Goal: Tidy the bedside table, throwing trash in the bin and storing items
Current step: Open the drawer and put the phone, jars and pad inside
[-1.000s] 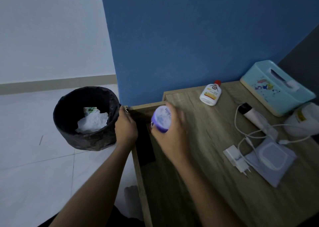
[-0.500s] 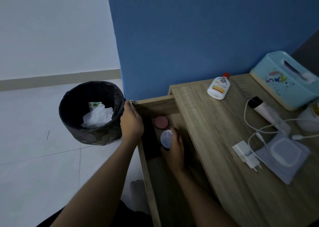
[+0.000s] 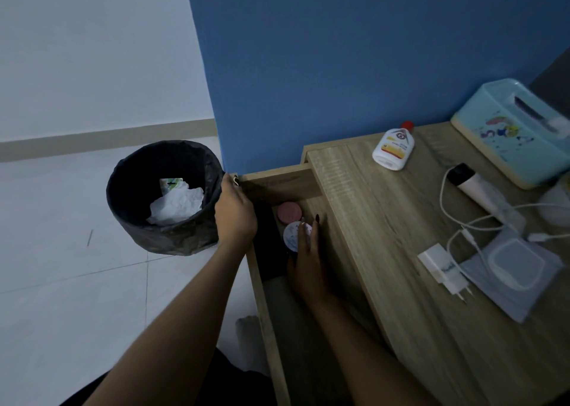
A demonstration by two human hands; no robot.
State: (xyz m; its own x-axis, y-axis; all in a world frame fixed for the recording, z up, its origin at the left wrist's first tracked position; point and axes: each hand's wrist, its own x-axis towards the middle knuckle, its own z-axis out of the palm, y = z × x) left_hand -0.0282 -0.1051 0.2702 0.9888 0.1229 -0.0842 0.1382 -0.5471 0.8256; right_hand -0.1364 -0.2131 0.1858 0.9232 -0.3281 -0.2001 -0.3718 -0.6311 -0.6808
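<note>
The wooden bedside table (image 3: 385, 226) has its top drawer (image 3: 277, 178) pulled open to the left. My left hand (image 3: 236, 214) grips the drawer's front edge near its far corner. Inside the drawer, my right hand (image 3: 308, 260) holds a small jar with a pale purple lid (image 3: 292, 236), low down beside a pink-lidded jar (image 3: 289, 212). A black bin (image 3: 172, 236) lined with a bag stands on the floor left of the drawer, with crumpled white paper in it.
On the tabletop lie a white lotion bottle with a red cap (image 3: 393, 148), a teal tissue box (image 3: 509, 131), a black-capped tube (image 3: 475, 186), a white charger with cable (image 3: 444, 270) and a wipes pack (image 3: 515, 270). A blue wall stands behind.
My right hand carried the purple-lidded jar from above the tabletop edge down into the open drawer, beside the pink-lidded jar. My left hand stayed on the drawer front.
</note>
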